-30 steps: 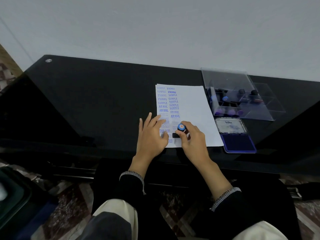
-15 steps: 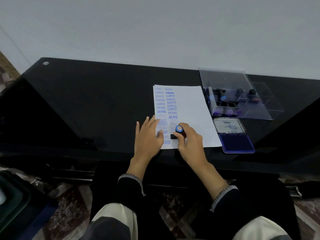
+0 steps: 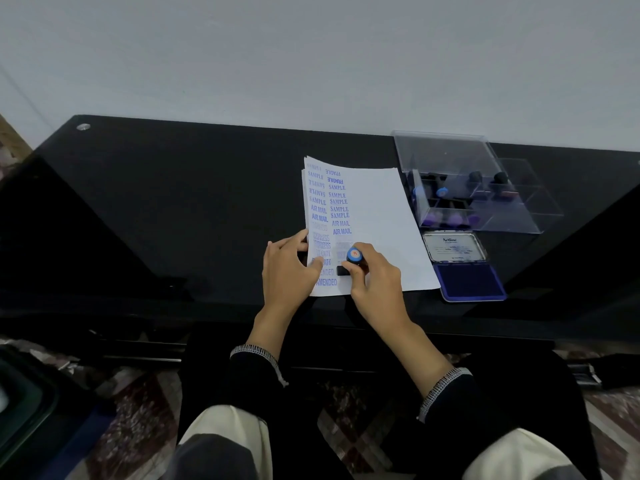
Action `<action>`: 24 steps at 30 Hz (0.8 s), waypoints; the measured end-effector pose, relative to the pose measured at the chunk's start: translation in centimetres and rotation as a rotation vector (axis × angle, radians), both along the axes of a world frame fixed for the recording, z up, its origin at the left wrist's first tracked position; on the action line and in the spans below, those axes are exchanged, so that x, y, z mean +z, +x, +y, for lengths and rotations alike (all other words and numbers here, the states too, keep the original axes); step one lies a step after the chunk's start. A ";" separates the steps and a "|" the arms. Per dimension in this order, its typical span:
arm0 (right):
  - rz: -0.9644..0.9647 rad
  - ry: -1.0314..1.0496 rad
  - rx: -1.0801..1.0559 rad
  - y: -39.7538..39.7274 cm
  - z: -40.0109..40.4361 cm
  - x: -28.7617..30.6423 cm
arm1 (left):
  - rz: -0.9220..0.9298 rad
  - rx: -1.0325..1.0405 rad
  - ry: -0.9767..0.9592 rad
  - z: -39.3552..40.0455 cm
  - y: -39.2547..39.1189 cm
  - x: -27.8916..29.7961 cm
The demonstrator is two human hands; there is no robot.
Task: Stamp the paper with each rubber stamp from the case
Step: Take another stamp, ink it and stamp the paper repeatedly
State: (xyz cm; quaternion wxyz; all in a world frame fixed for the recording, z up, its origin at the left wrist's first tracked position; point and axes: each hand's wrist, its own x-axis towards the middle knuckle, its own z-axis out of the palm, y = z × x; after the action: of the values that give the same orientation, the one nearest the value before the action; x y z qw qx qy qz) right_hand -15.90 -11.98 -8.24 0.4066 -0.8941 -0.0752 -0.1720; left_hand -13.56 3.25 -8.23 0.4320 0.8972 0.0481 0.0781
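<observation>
A white paper (image 3: 377,216) lies on the black glass table (image 3: 173,209), with two columns of blue stamped words down its left side. My right hand (image 3: 375,285) grips a rubber stamp (image 3: 353,256) with a blue round top, its black base down on the lower part of the sheet. My left hand (image 3: 285,271) rests flat on the paper's lower left edge, fingers spread over the prints. The clear plastic case (image 3: 474,188) stands open to the right of the paper, with several stamps inside.
A blue ink pad (image 3: 467,280) lies open just right of the paper, its lid (image 3: 455,247) folded back toward the case. The table's near edge runs just below my hands. A grey wall rises behind the table.
The stamp stays pressed at the same spot on the paper under my right hand. My left hand has slid slightly left along the sheet's edge.
</observation>
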 end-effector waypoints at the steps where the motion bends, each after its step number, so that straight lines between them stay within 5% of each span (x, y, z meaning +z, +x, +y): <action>1: 0.011 0.001 0.002 0.1 0.0 0.1 | 0.003 -0.001 0.000 0.0 0.0 0.1; 24: 0.039 -0.072 0.044 0.5 -0.2 1.5 | -0.036 -0.015 0.010 0.0 -0.2 0.0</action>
State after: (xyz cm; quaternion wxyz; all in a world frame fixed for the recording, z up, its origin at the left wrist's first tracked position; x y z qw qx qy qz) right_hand -15.40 -12.18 -6.76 0.3794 -0.9094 -0.0932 -0.1426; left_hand -13.75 3.24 -8.22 0.4288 0.8981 0.0334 0.0913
